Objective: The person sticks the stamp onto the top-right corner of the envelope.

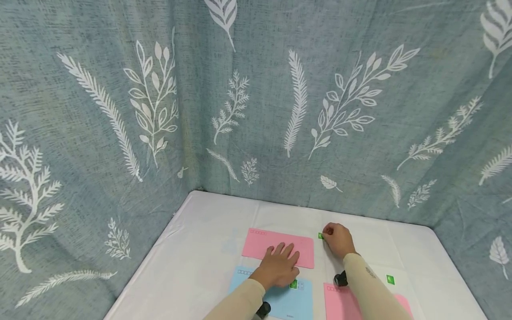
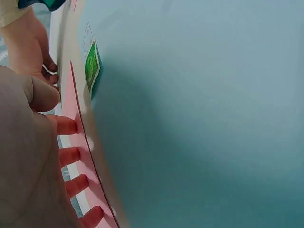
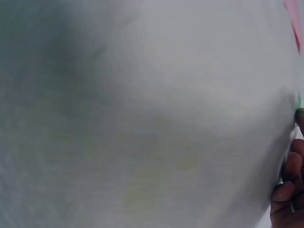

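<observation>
HEAD VIEW: Blue env. [image 1: 294, 303] is taken as datum; a green stamp [image 1: 294, 284] is noted on it, toward its far R corner. Far pink env. [image 1: 282, 238] is placed just beyond blue env. and is touched by L hand [image 1: 278, 268], fingers spread wide; part of blue env. is also covered by that hand. Held stamp [image 1: 321, 235] is located beyond & to R of blue env.; its edge is pinched by R hand [image 1: 339, 241], fingers narrow & curled. Whether it is clear of white table [image 1: 208, 249] cannot be told. Near pink env. [image 1: 335, 304], part-covered by R arm, is seen to R of blue env.; spare stamp [image 1: 390, 279] is noted well to R of same.

L WRIST VIEW: Most of view is taken up by blue env.; L fingertips are rested on far pink env.

R WRIST VIEW: R fingers are caught at edge, curled; grip detail cannot be told.
</observation>
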Demonstrator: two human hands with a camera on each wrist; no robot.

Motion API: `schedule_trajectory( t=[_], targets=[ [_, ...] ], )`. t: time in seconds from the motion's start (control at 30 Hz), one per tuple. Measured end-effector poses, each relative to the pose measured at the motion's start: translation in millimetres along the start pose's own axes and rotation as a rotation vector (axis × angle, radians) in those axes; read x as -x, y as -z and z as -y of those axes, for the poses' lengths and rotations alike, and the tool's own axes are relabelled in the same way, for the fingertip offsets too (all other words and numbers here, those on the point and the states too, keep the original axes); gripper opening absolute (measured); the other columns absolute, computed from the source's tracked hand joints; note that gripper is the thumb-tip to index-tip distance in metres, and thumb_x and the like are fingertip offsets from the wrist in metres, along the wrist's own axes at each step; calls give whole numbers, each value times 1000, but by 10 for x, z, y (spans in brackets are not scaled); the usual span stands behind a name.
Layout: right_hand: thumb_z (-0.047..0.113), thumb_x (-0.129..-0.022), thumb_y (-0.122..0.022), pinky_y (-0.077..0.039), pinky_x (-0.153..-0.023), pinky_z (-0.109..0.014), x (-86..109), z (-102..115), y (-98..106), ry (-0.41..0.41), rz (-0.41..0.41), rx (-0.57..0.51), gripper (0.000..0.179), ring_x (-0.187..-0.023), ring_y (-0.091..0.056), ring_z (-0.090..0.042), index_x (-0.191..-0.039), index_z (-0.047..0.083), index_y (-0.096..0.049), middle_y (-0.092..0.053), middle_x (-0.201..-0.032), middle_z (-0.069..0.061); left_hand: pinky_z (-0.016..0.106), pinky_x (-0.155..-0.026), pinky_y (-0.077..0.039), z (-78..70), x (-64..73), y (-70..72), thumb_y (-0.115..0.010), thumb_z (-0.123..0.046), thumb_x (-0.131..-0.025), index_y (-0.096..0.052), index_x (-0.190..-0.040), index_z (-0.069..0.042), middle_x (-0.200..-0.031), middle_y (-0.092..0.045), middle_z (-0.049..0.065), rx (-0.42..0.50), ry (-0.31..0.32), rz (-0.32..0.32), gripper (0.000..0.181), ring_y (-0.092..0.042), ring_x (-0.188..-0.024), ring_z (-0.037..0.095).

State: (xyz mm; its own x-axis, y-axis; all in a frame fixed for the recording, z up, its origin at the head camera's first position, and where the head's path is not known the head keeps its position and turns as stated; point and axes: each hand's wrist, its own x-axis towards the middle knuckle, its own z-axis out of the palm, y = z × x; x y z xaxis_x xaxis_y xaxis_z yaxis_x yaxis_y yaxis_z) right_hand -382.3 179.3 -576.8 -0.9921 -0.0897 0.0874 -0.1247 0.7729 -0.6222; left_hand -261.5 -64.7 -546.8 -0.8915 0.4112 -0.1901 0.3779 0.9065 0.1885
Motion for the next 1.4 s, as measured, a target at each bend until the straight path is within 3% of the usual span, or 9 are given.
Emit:
schedule_trajectory(
  t=[0.47, 0.63, 0.83, 1.13, 1.4],
  targets=[
    [8, -101, -73, -48, -70, -36, 25, 76, 221, -103, 127, -163, 7, -79, -59, -22, -95, 3, -73, -67, -86, -6, 53, -126, -24, -3, -36, -43, -38, -45, -112, -44, -168, -26, -177, -30, -4, -9, 9, 12, 60, -24, -162, 24],
    [9, -102, -71, -49, -74, -35, 21, 66, 228, -143, 123, -219, 10, -83, -61, -21, -100, 1, -76, -70, -90, -6, 53, -126, -24, -15, -11, -17, -38, -45, -111, -44, -168, -25, -177, -29, -3, -9, 1, 17, 61, -25, -162, 24],
    [9, -102, -70, -51, -77, -36, 30, 153, 191, -130, 121, -320, 15, -83, -63, -21, -103, -3, -78, -72, -88, -7, 54, -126, -24, -20, -16, 9, -39, -46, -111, -43, -168, -25, -177, -29, -3, -13, 12, 23, 61, -25, -162, 25],
    [11, -103, -68, -50, -76, -35, 42, 282, 65, -128, 142, -320, 17, -83, -63, -20, -105, -3, -79, -72, -90, -6, 55, -126, -23, 7, -96, -95, -37, -48, -112, -42, -169, -26, -177, -29, -3, -41, 16, 27, 62, -24, -162, 25],
    [9, -103, -68, -49, -73, -34, 48, 369, -22, -102, 159, -339, 16, -80, -62, -20, -102, -2, -79, -73, -87, -6, 56, -125, -25, -13, -51, -26, -41, -50, -111, -45, -168, -26, -176, -31, -3, -40, 16, 25, 62, -26, -161, 26]
  ],
)
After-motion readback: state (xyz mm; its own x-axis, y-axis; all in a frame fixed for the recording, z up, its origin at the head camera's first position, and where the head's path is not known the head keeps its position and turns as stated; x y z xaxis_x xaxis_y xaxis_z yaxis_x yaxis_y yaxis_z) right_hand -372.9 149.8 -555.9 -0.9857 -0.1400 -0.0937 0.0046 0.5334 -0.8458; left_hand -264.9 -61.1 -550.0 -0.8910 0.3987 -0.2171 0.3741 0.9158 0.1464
